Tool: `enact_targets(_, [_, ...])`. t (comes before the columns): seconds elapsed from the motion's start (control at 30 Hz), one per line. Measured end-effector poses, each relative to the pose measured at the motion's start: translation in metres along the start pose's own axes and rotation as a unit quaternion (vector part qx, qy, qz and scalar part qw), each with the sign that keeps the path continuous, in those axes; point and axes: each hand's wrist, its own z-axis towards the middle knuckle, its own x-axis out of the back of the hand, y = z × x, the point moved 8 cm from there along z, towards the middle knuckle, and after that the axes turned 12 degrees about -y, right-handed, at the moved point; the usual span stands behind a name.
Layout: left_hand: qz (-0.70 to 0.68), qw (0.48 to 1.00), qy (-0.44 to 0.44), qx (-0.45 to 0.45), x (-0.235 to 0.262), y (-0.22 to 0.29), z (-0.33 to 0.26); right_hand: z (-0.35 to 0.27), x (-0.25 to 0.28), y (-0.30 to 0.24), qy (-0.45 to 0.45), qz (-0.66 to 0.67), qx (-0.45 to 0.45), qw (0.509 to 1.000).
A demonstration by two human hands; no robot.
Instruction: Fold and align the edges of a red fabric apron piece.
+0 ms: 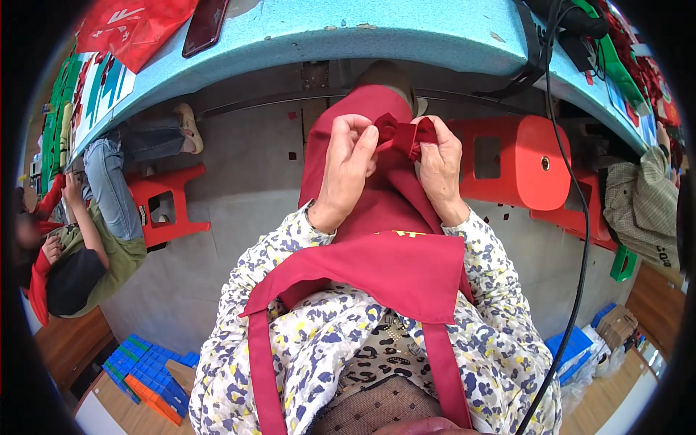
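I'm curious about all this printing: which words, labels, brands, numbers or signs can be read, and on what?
I'm leaving wording unquoted.
Red bag: large white characters.
Red apron: yellow lettering, partly hidden.
Shirt at the neck: small lettering, partly covered.
Checked garment at right: dark characters, too blurred.
Red fabric bow: no writing visible.
Anything toward the edges: too small or blurred.

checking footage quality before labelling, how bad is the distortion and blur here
Head view: strong fisheye bend, front edge of the blue table bows, corners go black; head view: left hand, right hand and red bow fairly sharp, co-worker at far left blurrier.
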Motion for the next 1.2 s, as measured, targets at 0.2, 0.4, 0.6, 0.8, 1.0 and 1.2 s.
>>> enact_targets(0.2, [0.356, 0.903, 0.049, -0.236, -0.022, 0.05, -0.014, 0.003, 0.012, -0.013, 0.049, -0.029, 0.025, 0.998])
enact_targets(0.4, [0.498, 0.805, 0.051, -0.317, -0.039, 0.07, -0.02, 0.005, 0.02, -0.029, 0.079, -0.08, 0.059, 0.992])
enact_targets(0.6, [0.573, 0.709, 0.07, -0.404, -0.058, 0.084, -0.031, 0.007, 0.024, -0.036, 0.069, -0.103, 0.057, 0.991])
enact_targets(0.8, [0.586, 0.691, 0.05, -0.42, -0.065, 0.082, -0.026, 0.01, 0.028, -0.037, 0.067, -0.101, 0.06, 0.991])
enact_targets(1.0, [0.52, 0.762, 0.044, -0.384, -0.062, 0.076, -0.019, 0.012, 0.031, -0.035, 0.058, -0.081, 0.051, 0.994])
enact_targets(1.2, [0.439, 0.847, 0.039, -0.297, -0.051, 0.069, -0.008, 0.015, 0.033, -0.033, 0.052, -0.086, 0.049, 0.994])
